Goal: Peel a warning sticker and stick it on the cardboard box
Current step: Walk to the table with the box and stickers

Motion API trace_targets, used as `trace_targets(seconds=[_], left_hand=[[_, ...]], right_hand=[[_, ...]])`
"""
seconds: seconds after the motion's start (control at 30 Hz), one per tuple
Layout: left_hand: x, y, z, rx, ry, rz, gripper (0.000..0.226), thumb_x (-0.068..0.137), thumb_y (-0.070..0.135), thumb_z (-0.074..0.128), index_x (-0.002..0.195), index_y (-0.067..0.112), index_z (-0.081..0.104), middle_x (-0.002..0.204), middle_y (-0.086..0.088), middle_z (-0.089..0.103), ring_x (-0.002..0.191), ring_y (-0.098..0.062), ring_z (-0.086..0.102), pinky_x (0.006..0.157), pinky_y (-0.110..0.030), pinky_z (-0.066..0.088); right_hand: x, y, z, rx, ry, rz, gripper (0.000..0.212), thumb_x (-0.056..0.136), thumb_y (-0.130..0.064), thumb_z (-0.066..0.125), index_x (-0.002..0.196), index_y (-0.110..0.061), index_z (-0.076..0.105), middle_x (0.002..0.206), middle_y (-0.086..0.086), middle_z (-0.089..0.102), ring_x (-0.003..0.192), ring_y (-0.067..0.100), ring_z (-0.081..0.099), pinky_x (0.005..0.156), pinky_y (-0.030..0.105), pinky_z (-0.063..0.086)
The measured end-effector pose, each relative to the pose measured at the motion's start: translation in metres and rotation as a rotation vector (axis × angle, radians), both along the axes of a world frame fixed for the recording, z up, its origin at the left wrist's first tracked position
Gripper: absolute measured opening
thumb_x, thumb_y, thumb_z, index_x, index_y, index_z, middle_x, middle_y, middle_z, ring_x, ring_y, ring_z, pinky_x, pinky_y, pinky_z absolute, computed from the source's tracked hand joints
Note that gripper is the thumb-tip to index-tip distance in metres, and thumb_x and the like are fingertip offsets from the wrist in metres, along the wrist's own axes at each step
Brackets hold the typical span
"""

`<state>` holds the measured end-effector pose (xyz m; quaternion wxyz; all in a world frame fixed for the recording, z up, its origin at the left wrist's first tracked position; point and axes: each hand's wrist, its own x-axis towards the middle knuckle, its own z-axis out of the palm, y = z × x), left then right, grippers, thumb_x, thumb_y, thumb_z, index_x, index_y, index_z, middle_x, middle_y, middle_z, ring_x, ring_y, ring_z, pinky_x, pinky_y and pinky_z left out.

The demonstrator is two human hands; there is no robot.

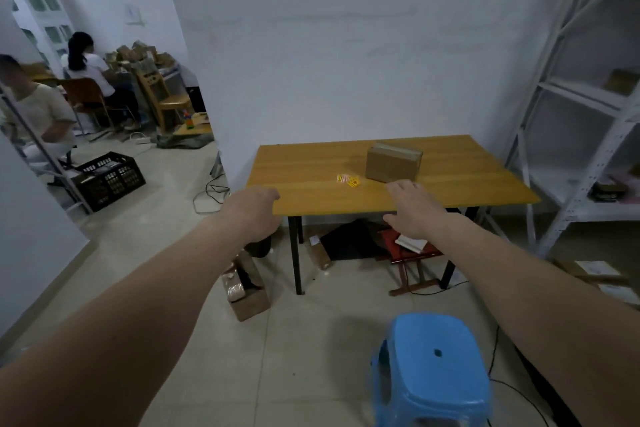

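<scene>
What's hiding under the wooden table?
Under the yellow wooden table sit a red stool holding white papers, something black and a brown package. The right hand covers part.

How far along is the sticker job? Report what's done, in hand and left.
Done: nothing visible; the cardboard box shows no sticker. In hand: nothing; the left hand and right hand reach empty toward the table. Left: peel one of the warning stickers beside the box and stick it on.

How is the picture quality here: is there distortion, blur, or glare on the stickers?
Head view: wide-angle distortion bends the shelf rack; light is dim and even; the stickers by the cardboard box are too small to read, without glare; both hands look slightly soft.
</scene>
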<state>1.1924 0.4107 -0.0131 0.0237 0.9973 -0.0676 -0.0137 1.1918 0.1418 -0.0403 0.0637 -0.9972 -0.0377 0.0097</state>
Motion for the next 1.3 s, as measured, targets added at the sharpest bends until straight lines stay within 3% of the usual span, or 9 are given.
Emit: trace_targets(seconds=[0.3, 0.67, 0.83, 1.07, 1.3], left_hand=[[0.145, 0.027, -0.011, 0.065, 0.085, -0.14, 0.053, 0.093, 0.036, 0.051, 0.141, 0.02, 0.034, 0.146, -0.007, 0.041, 0.13, -0.029, 0.043, 0.097, -0.04, 0.043], [0.307, 0.0, -0.041, 0.0, 0.122, -0.197, 0.049, 0.096, 0.034, 0.048, 0.141, 0.019, 0.034, 0.147, -0.005, 0.039, 0.129, -0.028, 0.044, 0.099, -0.039, 0.045], [0.411, -0.05, -0.036, -0.011, 0.101, -0.229, 0.045, 0.095, 0.036, 0.048, 0.136, 0.02, 0.042, 0.14, -0.005, 0.049, 0.122, -0.027, 0.051, 0.095, -0.037, 0.048], [0.505, -0.104, -0.047, -0.141, 0.066, -0.261, 0.036, 0.093, 0.036, 0.049, 0.126, 0.023, 0.054, 0.128, 0.002, 0.06, 0.117, -0.022, 0.055, 0.093, -0.035, 0.047], [0.586, -0.134, -0.063, -0.222, 0.107, -0.265, 0.033, 0.092, 0.034, 0.052, 0.122, 0.022, 0.058, 0.123, 0.001, 0.063, 0.114, -0.021, 0.057, 0.094, -0.039, 0.048]], right_hand=[[0.116, 0.048, -0.007, 0.019, 0.004, -0.07, 0.06, 0.09, -0.024, 0.054, 0.142, -0.015, 0.026, 0.147, 0.011, 0.031, 0.135, 0.034, 0.026, 0.109, 0.05, 0.031], [0.267, 0.03, -0.038, 0.024, 0.06, -0.125, 0.068, 0.091, -0.026, 0.053, 0.147, -0.019, 0.015, 0.151, 0.011, 0.028, 0.137, 0.033, 0.028, 0.106, 0.05, 0.033], [0.346, -0.015, -0.033, 0.008, 0.082, -0.148, 0.061, 0.092, -0.03, 0.052, 0.144, -0.015, 0.024, 0.145, 0.011, 0.039, 0.132, 0.033, 0.036, 0.105, 0.048, 0.036], [0.44, -0.08, -0.041, 0.077, 0.017, -0.219, 0.037, 0.09, -0.028, 0.053, 0.124, -0.014, 0.046, 0.119, 0.011, 0.061, 0.107, 0.032, 0.057, 0.085, 0.044, 0.05], [0.502, -0.114, -0.058, 0.16, 0.005, -0.217, 0.032, 0.093, -0.02, 0.046, 0.124, -0.019, 0.052, 0.117, 0.004, 0.065, 0.107, 0.027, 0.058, 0.087, 0.043, 0.05]])
